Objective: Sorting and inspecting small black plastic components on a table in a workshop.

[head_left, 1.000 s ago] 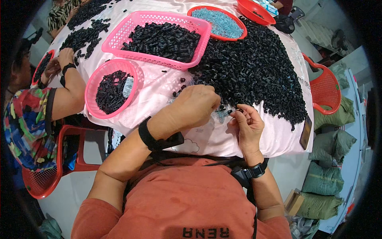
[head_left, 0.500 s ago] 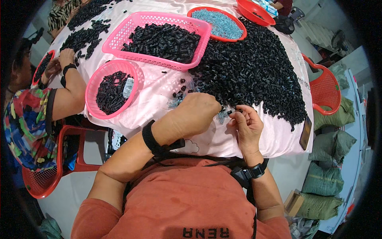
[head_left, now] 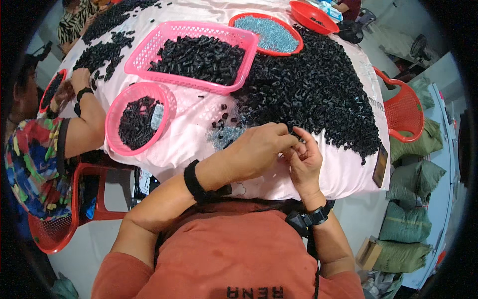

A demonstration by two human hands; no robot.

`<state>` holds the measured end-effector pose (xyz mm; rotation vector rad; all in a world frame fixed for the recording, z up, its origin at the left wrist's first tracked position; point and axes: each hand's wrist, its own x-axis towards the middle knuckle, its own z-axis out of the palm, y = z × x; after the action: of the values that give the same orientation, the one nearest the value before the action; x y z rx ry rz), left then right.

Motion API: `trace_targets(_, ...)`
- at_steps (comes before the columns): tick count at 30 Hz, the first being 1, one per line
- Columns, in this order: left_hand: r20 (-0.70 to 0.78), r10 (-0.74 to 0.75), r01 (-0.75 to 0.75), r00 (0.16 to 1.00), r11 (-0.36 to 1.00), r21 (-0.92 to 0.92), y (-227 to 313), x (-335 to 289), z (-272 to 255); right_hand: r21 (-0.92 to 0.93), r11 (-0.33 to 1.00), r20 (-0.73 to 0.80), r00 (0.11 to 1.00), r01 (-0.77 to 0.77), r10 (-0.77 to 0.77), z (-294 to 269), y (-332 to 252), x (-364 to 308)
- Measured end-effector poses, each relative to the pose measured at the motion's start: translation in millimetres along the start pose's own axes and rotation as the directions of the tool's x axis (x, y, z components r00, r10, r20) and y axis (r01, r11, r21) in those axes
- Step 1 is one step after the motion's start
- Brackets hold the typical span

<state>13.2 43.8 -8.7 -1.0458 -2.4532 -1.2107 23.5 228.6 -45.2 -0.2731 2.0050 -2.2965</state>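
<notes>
Item, left hand (head_left: 259, 149): laid knuckles up at the near edge of the table (head_left: 343, 174), fingers curled inward and meeting the right hand's fingertips; a black band is worn on its wrist. What is pinched under the curled fingers cannot be told, though a small dark piece is glimpsed at the meeting point. Item, right hand (head_left: 304, 162): held just beside the left, thumb and forefinger brought nearly together around that same small dark piece, the remaining fingers loosely bent; a black watch is worn on the wrist. Item, large heap of small black parts (head_left: 313, 89): spread over the white cloth directly beyond both hands, its near edge touched by the fingertips. Item, small patch of pale blue-grey parts (head_left: 224, 135): scattered on the cloth just left of the left hand, a few stray black pieces near it. Item, rectangular pink basket (head_left: 194, 54): filled with black parts, placed beyond the patch. Item, round pink basket (head_left: 138, 124): partly filled with black parts, set at the table's left edge. Item, red round dish (head_left: 269, 33): filled with pale blue parts, beside the rectangular basket. Item, red bowl (head_left: 314, 17): at the far edge. Item, another person's hand (head_left: 79, 79): rested on the table at the left.
</notes>
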Motion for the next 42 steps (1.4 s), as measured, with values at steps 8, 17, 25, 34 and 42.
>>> trace_targets(8,-0.033,-0.066,0.065,0.997,0.997,-0.044,-3.6,-4.3,-1.6,-0.04,0.997,0.038,0.997,-0.064,0.065,-0.6,-5.1,-5.5)
trace_targets(17,0.082,-0.075,0.077,0.994,0.997,-0.013,8.1,4.1,-11.1,0.093,0.995,0.099,0.995,-0.024,0.015,-2.2,2.5,-3.8)
trace_targets(25,0.041,-0.111,0.111,0.993,0.994,-0.016,15.3,8.2,-16.9,0.014,0.989,0.159,0.977,-0.146,0.142,-1.0,-14.6,6.1)
trace_targets(34,-0.132,-0.253,0.266,0.959,0.959,0.094,14.4,14.6,-32.4,0.084,0.995,-0.001,0.998,-0.058,0.058,-9.3,-28.5,29.4)
trace_targets(42,-0.06,-0.306,0.312,0.95,0.932,0.184,-2.2,0.7,-13.7,0.293,0.954,-0.162,0.981,-0.055,0.106,-9.3,-12.9,28.7)
